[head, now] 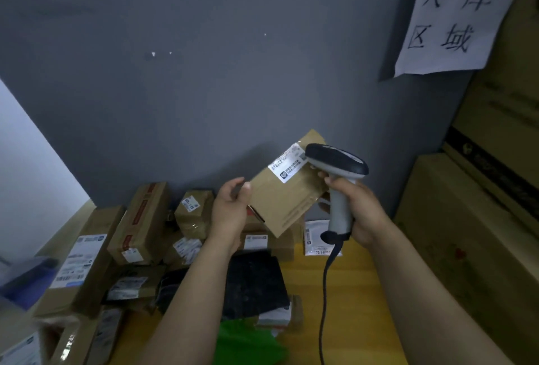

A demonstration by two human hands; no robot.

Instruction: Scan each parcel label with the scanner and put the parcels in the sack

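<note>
My left hand [232, 207] holds a small brown cardboard parcel [280, 198] by its left edge, lifted above the table and tilted. Its white label [287, 167] faces me near the upper end. My right hand [360, 207] grips the grey handle of a scanner [338, 178]. The scanner's dark head sits right beside the label, partly over the parcel's upper right corner. A black cable [323, 300] hangs from the handle down over the table.
Several labelled cardboard parcels [140, 224] and dark bags [253, 283] lie piled on the yellow table [355, 291] against a grey wall. A green item [245, 344] lies at the near edge. Large cartons [472, 236] stand stacked on the right under a paper sign [458, 12].
</note>
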